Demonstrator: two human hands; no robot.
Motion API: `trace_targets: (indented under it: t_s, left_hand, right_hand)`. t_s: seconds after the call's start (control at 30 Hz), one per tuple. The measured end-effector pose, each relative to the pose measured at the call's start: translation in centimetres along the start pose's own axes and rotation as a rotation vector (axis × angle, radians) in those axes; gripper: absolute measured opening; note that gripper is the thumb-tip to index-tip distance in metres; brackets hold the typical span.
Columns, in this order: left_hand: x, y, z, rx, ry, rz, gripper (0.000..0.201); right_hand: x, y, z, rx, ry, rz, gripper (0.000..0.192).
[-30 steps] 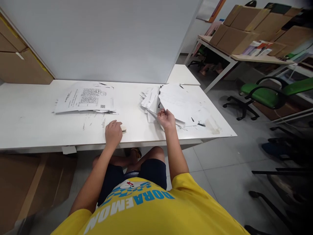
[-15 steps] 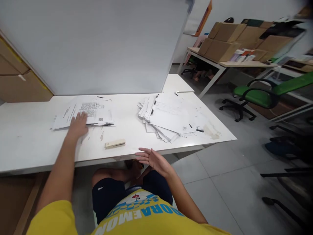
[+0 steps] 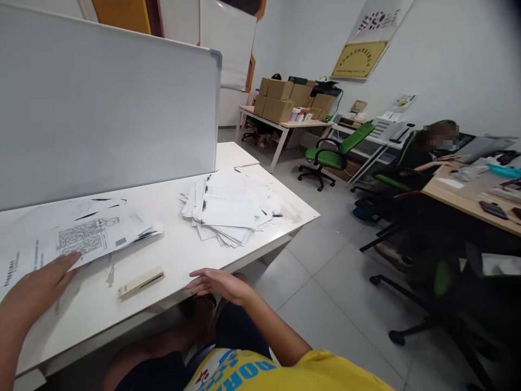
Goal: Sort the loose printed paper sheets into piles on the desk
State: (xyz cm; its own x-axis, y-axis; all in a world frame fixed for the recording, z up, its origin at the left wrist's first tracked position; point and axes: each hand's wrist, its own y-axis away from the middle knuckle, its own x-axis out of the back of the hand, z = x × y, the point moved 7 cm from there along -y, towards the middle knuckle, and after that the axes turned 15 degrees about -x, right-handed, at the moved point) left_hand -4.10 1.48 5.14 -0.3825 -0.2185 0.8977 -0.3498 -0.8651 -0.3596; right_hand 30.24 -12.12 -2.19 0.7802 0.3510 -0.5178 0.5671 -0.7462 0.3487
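We note our left hand (image 3: 38, 285) flat, fingers together, on the printed white sheet stack (image 3: 87, 239); right hand (image 3: 217, 283) open, fingers spread, at the white desk's edge (image 3: 260, 252). Pressure risks sliding sheets; beige stapler (image 3: 141, 282) lies between.

Your yellow shirt (image 3: 260, 372) shows blue letters, partly cut off, reading "DOR". The printed sheet (image 3: 91, 236) on the surface carries a dense block of print and a small square code, too small to read. The yellow wall poster (image 3: 358, 58) is illegible.
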Motion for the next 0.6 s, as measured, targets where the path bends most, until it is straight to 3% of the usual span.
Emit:
trace_targets:
  t_s: [0.13,0.2,0.27,0.43,0.6]
  left_hand:
    - [-4.5,1.2,-6.0,0.107,0.07,-0.112,0.058]
    - [-6.3,1.6,-7.6,0.143,0.092,-0.206,0.06]
    - [-7.1,2.1,-8.0,0.151,0.061,-0.245,0.064]
    - [-6.0,4.4,-6.7,0.154,-0.017,0.025,0.058]
    - [-6.2,5.0,-5.9,0.1,0.121,0.099,0.068]
  right_hand:
    - [-0.1,-0.6,0.8,-0.019,-0.026,-0.041,0.057]
    - [0.5,-0.9,1.1,-0.018,-0.043,-0.021,0.06]
    - [1.5,-1.1,1.4,-0.018,-0.038,0.015,0.062]
    - [3.4,-1.5,1.2,0.0,-0.062,0.1,0.061]
    - [3.2,-2.0,0.8,0.026,-0.085,0.138,0.059]
